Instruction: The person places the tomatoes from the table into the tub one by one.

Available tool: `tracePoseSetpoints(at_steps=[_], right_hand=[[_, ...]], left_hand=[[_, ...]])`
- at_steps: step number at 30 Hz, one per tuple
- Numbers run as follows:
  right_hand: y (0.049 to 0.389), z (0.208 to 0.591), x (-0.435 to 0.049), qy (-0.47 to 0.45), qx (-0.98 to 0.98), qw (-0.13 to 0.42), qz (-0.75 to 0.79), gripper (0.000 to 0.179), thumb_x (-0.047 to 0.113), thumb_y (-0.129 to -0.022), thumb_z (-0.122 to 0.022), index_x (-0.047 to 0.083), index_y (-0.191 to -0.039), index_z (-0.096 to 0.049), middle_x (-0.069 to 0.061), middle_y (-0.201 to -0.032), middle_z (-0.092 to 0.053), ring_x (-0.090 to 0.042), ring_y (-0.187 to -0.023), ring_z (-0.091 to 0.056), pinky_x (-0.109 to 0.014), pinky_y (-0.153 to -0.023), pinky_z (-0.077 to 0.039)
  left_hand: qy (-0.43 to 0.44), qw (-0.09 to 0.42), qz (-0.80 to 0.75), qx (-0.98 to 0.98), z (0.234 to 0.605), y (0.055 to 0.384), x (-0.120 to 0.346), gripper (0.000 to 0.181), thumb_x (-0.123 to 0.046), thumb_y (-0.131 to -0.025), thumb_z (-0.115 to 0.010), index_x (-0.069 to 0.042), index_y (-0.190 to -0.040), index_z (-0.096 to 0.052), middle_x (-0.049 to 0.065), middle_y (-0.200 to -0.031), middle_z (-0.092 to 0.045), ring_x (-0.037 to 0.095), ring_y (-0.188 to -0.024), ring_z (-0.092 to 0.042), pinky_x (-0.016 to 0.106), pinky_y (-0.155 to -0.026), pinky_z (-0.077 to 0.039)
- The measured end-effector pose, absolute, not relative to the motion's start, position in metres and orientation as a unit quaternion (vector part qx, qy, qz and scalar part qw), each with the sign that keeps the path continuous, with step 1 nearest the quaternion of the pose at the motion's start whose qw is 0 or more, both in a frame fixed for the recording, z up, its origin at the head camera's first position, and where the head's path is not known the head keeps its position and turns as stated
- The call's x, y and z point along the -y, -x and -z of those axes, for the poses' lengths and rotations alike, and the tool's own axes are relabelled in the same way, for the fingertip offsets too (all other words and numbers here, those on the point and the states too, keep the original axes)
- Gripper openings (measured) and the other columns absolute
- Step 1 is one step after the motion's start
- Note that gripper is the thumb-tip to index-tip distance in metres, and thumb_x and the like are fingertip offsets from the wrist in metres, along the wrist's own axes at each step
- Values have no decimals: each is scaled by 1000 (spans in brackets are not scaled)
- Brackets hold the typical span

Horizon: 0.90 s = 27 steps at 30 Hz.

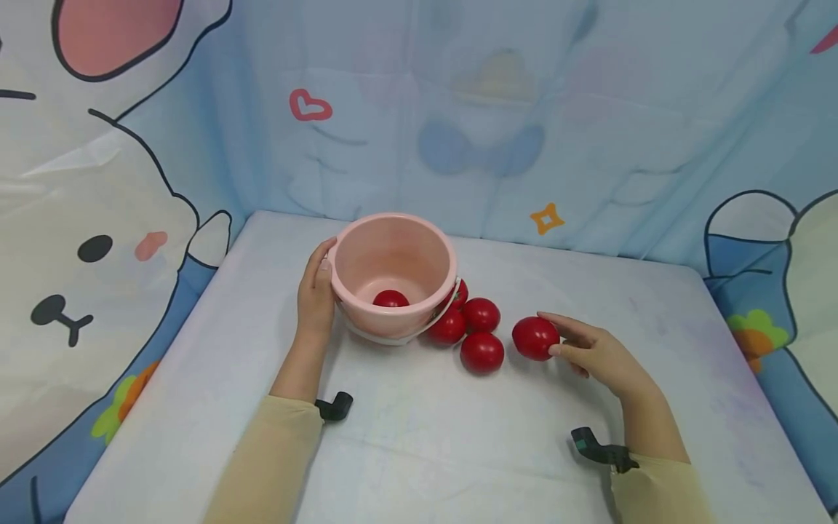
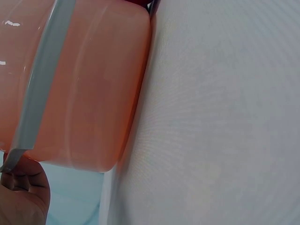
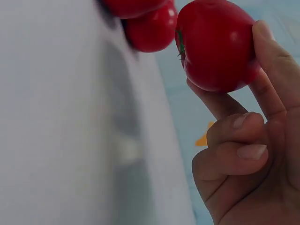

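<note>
A pink bucket (image 1: 397, 309) with a pale handle (image 2: 44, 79) stands on the table, and a tomato (image 1: 390, 298) lies inside it. My left hand (image 1: 317, 295) grips the bucket's left side near the rim; in the left wrist view its fingers curl at the handle's end. My right hand (image 1: 599, 356) pinches another tomato (image 3: 218, 44) between thumb and fingers, right of the bucket. The right wrist view shows this tomato held up off the table, with a green stem on its side. Two fingers of that hand fold toward the palm.
Several red tomatoes (image 1: 482, 353) cluster on the table against the bucket's right side, some partly behind its rim and handle. A white cloth covers the table (image 1: 419, 437). Printed blue curtains (image 1: 589, 160) hang along its back and sides.
</note>
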State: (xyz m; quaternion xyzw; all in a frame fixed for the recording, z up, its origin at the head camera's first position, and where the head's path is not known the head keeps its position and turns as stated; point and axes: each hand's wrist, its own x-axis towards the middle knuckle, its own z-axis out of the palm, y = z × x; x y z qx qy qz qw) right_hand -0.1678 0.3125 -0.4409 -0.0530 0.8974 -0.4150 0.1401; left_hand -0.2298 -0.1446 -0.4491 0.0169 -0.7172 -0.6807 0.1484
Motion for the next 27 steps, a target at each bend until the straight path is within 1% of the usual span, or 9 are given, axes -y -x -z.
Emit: tracePoseSetpoints(at_steps=[3, 7, 8, 11, 12, 16, 19, 26, 27], right_hand=[[179, 426, -310, 87, -896, 135, 414, 59, 38, -92, -67, 36, -147, -45, -14, -81, -56, -22, -54, -49, -31, -49, -45], [197, 403, -305, 123, -894, 128, 412, 56, 34, -93, -67, 38, -145, -47, -8, -86, -59, -23, -52, -47, -33, -48, -44], [202, 396, -302, 127, -894, 128, 409, 55, 34, -93, -67, 39, -145, -47, -9, -84, -58, -23, -52, -46, -33, -48, -44], [216, 371, -291, 133, -897, 129, 401, 55, 35, -92, -69, 40, -143, -49, -5, -94, -61, -22, -53, -47, -32, -48, -43], [221, 362, -286, 137, -896, 134, 401, 55, 34, -92, -69, 40, -143, -49, -7, -94, -60, -22, -54, -46, -32, -48, -43], [239, 330, -264, 155, -889, 150, 404, 55, 33, -92, -69, 38, -143, -50, -5, -112, -59, -22, -55, -46, -32, -49, -42], [254, 311, -248, 182, -883, 159, 402, 54, 31, -93, -67, 36, -143, -50, -3, -118, -61, -22, -54, -45, -33, -50, -43], [282, 284, -206, 223, -883, 182, 372, 52, 36, -90, -69, 42, -139, -53, 1, -120, -63, -24, -52, -44, -36, -51, -44], [285, 282, -199, 222, -884, 187, 366, 51, 38, -90, -69, 44, -138, -53, -1, -112, -64, -24, -52, -44, -36, -51, -44]], left_hand=[[-14, 157, 680, 716, 449, 230, 145, 41, -45, -98, -35, -48, -134, -53, -18, -144, -51, 8, -134, -47, 42, -113, -40], [-13, 161, 677, 718, 449, 230, 145, 41, -46, -97, -36, -49, -134, -53, -18, -144, -51, 8, -134, -47, 42, -113, -40], [-14, 160, 677, 718, 449, 229, 145, 41, -46, -97, -36, -50, -134, -53, -18, -144, -51, 8, -134, -47, 42, -113, -40], [-16, 159, 676, 719, 449, 230, 146, 41, -46, -97, -36, -51, -134, -53, -18, -144, -51, 8, -134, -46, 43, -113, -40], [-16, 158, 676, 720, 449, 230, 146, 41, -46, -97, -36, -51, -134, -52, -18, -144, -50, 8, -134, -46, 43, -113, -40], [-15, 157, 678, 718, 450, 230, 146, 41, -46, -96, -36, -50, -134, -53, -18, -144, -51, 9, -134, -47, 43, -112, -41], [-10, 158, 681, 715, 450, 231, 145, 41, -47, -96, -38, -49, -134, -53, -16, -144, -52, 10, -133, -48, 44, -112, -42], [-7, 157, 679, 717, 449, 231, 145, 40, -51, -97, -38, -49, -135, -53, -16, -144, -52, 11, -130, -49, 43, -108, -44], [-8, 156, 680, 717, 449, 230, 145, 40, -51, -97, -38, -49, -135, -52, -15, -143, -52, 12, -127, -50, 43, -106, -45]])
